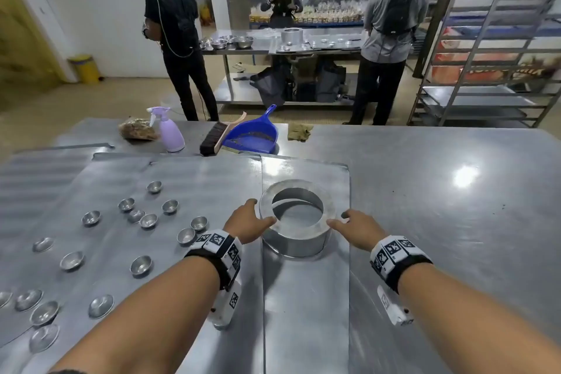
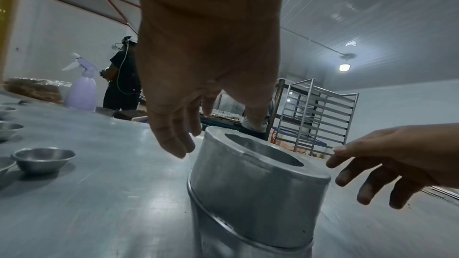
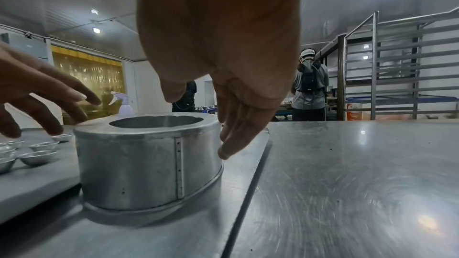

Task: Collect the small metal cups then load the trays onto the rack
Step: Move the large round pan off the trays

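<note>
Small metal cups (image 1: 148,220) lie scattered over the flat trays (image 1: 188,179) out to the left of the left hand (image 1: 247,222), none of them gathered. Both hands are up at the round metal container (image 1: 299,247), which stands on a tray between them: the left hand at its left side with fingers (image 2: 174,142) straight and spread, tips close to the wall, and whether they touch it I cannot tell. The right hand (image 1: 355,229) comes in from the other side, fingers (image 3: 238,136) loose and extended beside the container's wall, gripping nothing (its fingertip seems to just meet the rim). The nearest cups sit just behind the left wrist. Beyond the hands, at the far edge of the worktop (image 1: 440,191), stand a lilac spray bottle (image 1: 170,130), a brush (image 1: 217,138) and a blue dustpan (image 1: 255,135). Far off past the right hand waits the rack (image 1: 498,48).
</note>
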The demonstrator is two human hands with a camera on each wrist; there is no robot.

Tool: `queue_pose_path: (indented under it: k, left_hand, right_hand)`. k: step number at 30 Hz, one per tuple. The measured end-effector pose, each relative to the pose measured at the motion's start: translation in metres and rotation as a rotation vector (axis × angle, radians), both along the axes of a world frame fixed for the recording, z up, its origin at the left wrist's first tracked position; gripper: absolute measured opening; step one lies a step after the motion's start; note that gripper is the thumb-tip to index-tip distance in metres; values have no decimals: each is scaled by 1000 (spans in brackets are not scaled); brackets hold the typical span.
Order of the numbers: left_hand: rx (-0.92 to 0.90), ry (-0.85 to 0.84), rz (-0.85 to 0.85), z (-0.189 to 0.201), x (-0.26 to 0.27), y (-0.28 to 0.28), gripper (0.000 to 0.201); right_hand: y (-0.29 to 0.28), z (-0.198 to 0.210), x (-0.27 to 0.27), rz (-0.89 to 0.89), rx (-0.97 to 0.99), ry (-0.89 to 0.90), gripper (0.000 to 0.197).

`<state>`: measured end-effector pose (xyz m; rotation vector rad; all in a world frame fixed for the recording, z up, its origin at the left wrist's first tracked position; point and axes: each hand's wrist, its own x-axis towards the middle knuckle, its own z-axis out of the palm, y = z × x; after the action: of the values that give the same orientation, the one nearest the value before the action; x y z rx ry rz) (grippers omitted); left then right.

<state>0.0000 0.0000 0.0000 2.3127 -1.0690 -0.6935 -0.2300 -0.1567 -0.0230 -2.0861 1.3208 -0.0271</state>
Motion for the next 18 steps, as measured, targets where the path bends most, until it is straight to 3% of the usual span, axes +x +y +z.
queue_pose_path:
  k: [3,9,15,18]
  left_hand:
    - [3,56,0,-4,3,-7,74]
    - [-40,117,16,-29,8,-18,58]
    - [-59,242,47,-45,16,-20,60]
    - [-87,315,63,-45,17,-23,52]
  right_hand:
    - [-6,-9,8,-30,97,-31,85]
    - [-8,-21,18,-72,227,-128,59]
    - [-9,-33,24,-138,317,-244,68]
    - [-9,-32,23,-127,357,-297,57]
